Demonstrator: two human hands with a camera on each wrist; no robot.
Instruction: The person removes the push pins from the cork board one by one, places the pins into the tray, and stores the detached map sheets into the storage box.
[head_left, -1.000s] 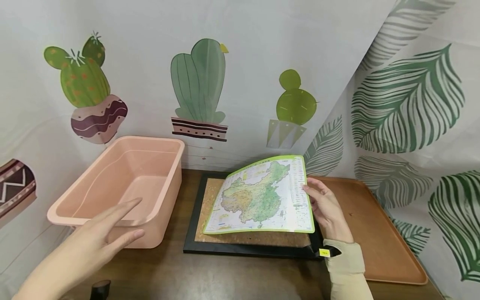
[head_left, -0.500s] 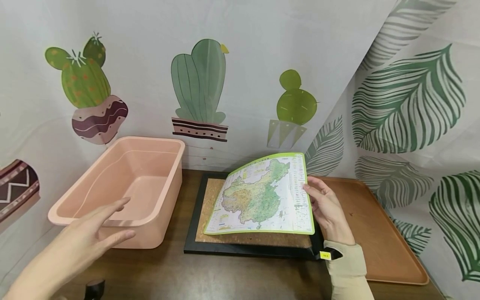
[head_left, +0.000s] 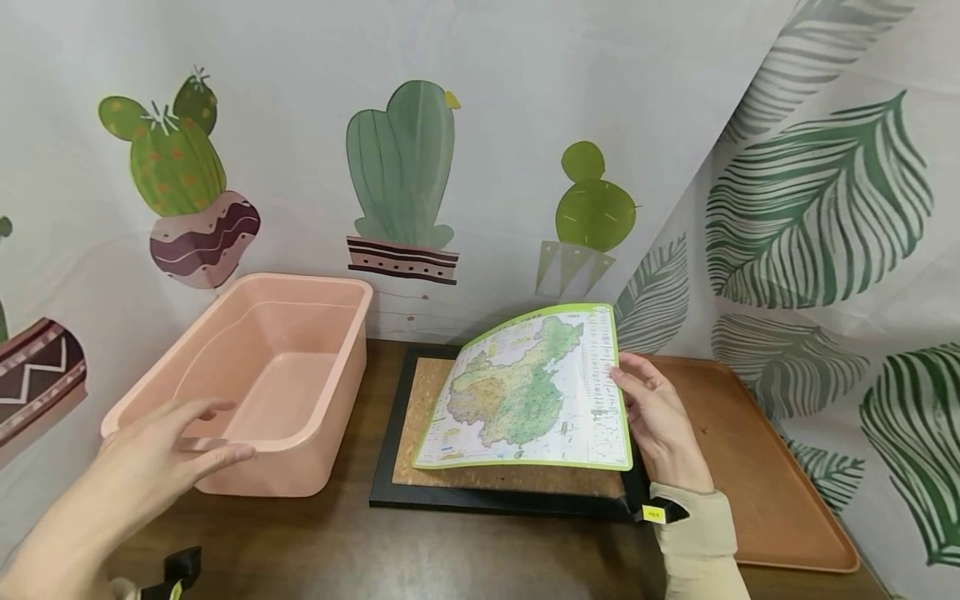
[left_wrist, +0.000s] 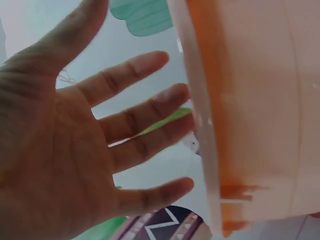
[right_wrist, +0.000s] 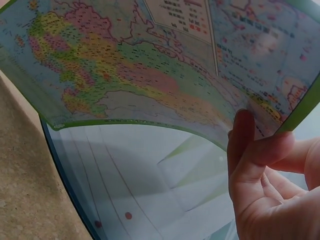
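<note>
My right hand [head_left: 663, 421] pinches the right edge of a laminated map [head_left: 517, 400] with a green border. The map's right side is lifted and bent, while its left side lies low over a black-framed cork board [head_left: 495, 477]. In the right wrist view, the map's colourful underside [right_wrist: 150, 70] shows above the thumb and fingers [right_wrist: 244, 130]. My left hand [head_left: 142, 454] is at the near left rim of a pink plastic basin [head_left: 330, 408]. In the left wrist view, the left hand [left_wrist: 75, 150] has its fingers spread beside the basin's rim [left_wrist: 202, 120]; whether they touch it, I cannot tell.
A brown tray [head_left: 765, 483] lies right of the cork board, partly behind my right arm. Everything stands on a dark wooden table [head_left: 420, 550]. A white curtain [head_left: 495, 50] printed with cacti and leaves closes off the back and sides.
My left hand has moved left and slightly up along the basin's near rim. The right hand keeps its pinch, and the map's far right corner has risen slightly.
</note>
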